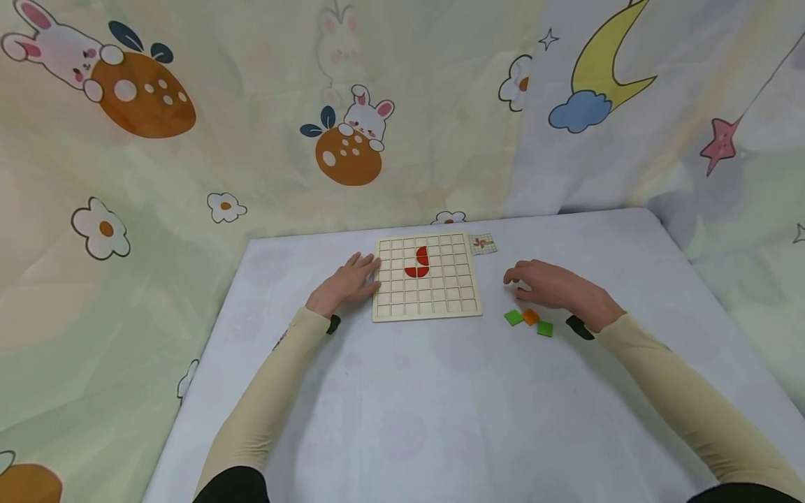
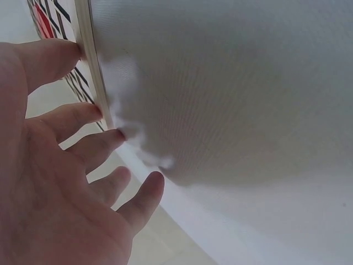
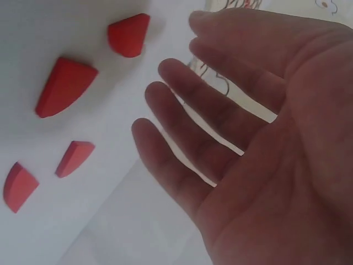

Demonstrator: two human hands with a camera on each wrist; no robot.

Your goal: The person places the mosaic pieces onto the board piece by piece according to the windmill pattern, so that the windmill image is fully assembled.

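Observation:
A pale wooden grid board lies on the table. On it sit red quarter-circle pieces, grouped left of its middle. My left hand rests at the board's left edge, thumb and fingertips touching its side, as the left wrist view also shows. To the right of the board my right hand hovers over the table with loosely bent fingers and nothing in them. In the right wrist view several loose red quarter-circle pieces lie beyond its fingertips. The head view hides these behind the hand.
Just below my right hand lie two green square pieces and an orange piece. A small pattern card lies at the board's upper right corner. The white-covered table meets a cartoon-printed cloth behind.

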